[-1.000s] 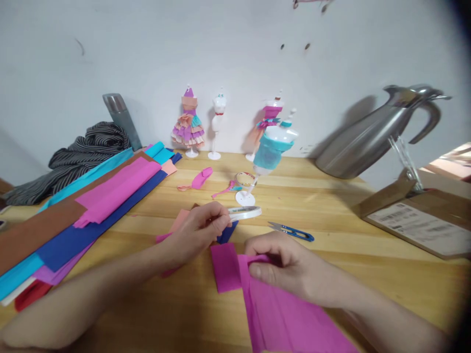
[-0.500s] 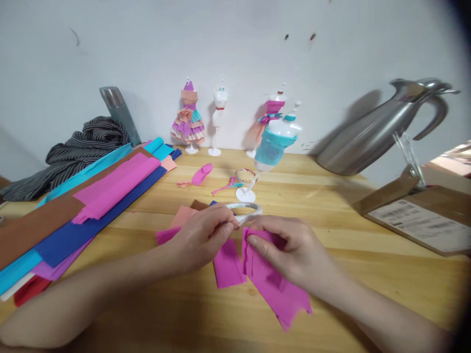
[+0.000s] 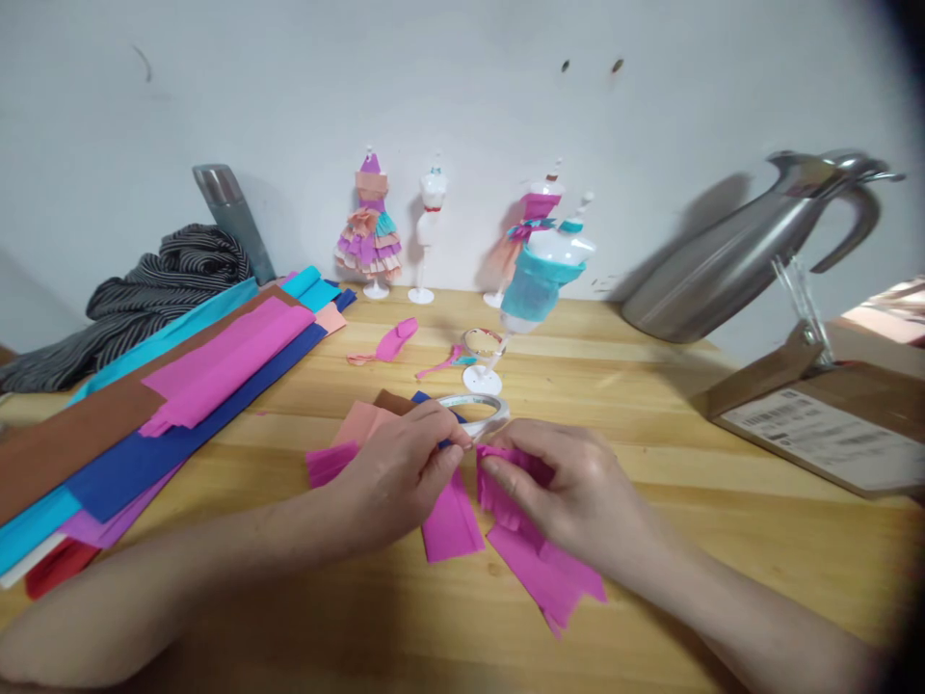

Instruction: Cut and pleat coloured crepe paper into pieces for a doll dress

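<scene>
My right hand [image 3: 570, 477] pinches a gathered piece of magenta crepe paper [image 3: 510, 506] between thumb and fingers. More magenta crepe paper [image 3: 549, 578] spreads beneath that hand on the table. Just to the left, my left hand [image 3: 411, 463] is closed in a pinch, its fingertips close to the paper's upper edge. Whatever sits between those fingertips is too small to make out. Right behind both hands lies a roll of white tape [image 3: 498, 414], partly covered by the left hand. A folded magenta strip [image 3: 454, 520] lies between the hands, with peach paper [image 3: 361, 422] under the left wrist.
Small mannequins stand at the back, the nearest in a turquoise top [image 3: 539, 284]. Long coloured paper sheets [image 3: 166, 405] and a striped cloth [image 3: 151, 289] lie left. A steel jug [image 3: 729, 260] and a cardboard box [image 3: 831, 424] stand right. Magenta scraps [image 3: 396, 339] lie mid-table.
The magenta paper in my right hand looks more bunched, and its upper part has tilted. The left hand stays pinched in nearly the same place. The tape roll has shifted slightly left.
</scene>
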Motion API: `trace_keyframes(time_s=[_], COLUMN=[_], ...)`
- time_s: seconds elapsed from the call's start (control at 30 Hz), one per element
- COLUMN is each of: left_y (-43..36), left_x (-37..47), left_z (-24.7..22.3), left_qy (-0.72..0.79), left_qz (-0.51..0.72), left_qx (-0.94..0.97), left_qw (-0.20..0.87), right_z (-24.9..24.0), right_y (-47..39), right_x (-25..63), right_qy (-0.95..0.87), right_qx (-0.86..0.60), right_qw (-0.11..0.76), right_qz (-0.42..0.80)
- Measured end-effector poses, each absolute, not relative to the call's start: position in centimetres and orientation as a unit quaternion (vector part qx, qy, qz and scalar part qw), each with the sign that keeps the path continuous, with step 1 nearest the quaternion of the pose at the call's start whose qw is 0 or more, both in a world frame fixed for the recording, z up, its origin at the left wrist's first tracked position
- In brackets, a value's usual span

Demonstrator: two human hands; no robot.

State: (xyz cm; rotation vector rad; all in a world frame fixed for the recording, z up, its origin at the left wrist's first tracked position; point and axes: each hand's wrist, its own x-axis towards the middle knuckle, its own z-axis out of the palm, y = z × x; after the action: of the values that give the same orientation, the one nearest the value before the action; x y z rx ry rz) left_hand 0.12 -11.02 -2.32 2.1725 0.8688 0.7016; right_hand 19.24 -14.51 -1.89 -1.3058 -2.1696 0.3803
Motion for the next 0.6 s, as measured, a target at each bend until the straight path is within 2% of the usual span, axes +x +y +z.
trace_keyframes(time_s=[0.6], left_y=[-11.31], left_x=[0.31], left_z=[-2.91], left_qy=[0.326], left_qz=[0.273], left_qx=[0.841], left_qw=[0.334], right_z=[-2.56], right_y=[-14.44], right_x=[18.96], right_qy=[-0.812], right_qx=[-0.479], right_qw=[0.301], right_qz=[0.14])
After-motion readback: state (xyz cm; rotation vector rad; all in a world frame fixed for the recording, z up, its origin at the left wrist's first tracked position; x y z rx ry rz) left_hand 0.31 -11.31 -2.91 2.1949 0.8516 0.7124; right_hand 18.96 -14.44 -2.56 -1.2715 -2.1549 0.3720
